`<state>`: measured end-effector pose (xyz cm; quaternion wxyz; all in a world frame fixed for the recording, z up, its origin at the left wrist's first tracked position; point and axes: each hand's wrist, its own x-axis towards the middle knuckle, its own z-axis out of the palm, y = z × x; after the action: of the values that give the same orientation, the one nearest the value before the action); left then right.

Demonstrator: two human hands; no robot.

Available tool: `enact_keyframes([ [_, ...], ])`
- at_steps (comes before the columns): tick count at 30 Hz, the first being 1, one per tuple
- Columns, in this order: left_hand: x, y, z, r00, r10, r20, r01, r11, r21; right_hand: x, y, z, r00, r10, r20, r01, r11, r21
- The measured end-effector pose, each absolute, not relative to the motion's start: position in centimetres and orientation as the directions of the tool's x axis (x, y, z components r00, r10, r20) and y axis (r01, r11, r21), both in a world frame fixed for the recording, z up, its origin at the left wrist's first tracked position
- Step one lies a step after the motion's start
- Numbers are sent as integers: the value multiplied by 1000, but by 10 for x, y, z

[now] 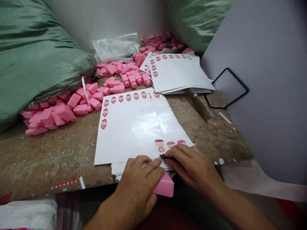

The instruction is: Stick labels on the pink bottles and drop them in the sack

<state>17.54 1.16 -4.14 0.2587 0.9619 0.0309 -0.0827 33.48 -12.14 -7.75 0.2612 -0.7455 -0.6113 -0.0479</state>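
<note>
Your left hand (pixel 134 191) is gripping a pink plastic bottle (pixel 165 186) beside a white label sheet (pixel 136 127); your right hand (pixel 192 167) is pinching a small black tool (pixel 164 156).

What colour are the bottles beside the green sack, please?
Pink bottles, best seen in the head view.

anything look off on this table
The pink plastic bottles lie loose in heaps across the wooden table, and the upper stack of label sheets sits askew, its sheets fanned out, partly over a wooden stick.
</note>
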Motion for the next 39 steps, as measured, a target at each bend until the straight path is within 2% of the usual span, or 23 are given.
enact_keyframes([
  [7,175,13,-42,985,8,-173,97,-854,511,334,-119,-76,221,885,410,948,-96,-304],
  [15,175,12,-40,984,15,-178,107,-850,516,337,-120,-77,287,884,368,883,-96,-459],
  [25,176,12,-40,985,13,-171,99,-856,507,338,-118,-71,218,901,375,923,-66,-378],
  [33,176,11,-38,984,27,-177,118,-844,523,330,-118,-82,242,869,431,944,-107,-313],
  [35,176,11,-38,984,39,-175,128,-837,532,329,-118,-84,239,882,406,945,-116,-305],
  [37,175,10,-38,983,53,-176,141,-833,536,333,-118,-82,262,906,333,920,-131,-369],
  [39,175,9,-38,982,54,-181,144,-832,535,342,-118,-77,343,901,267,835,-162,-526],
])
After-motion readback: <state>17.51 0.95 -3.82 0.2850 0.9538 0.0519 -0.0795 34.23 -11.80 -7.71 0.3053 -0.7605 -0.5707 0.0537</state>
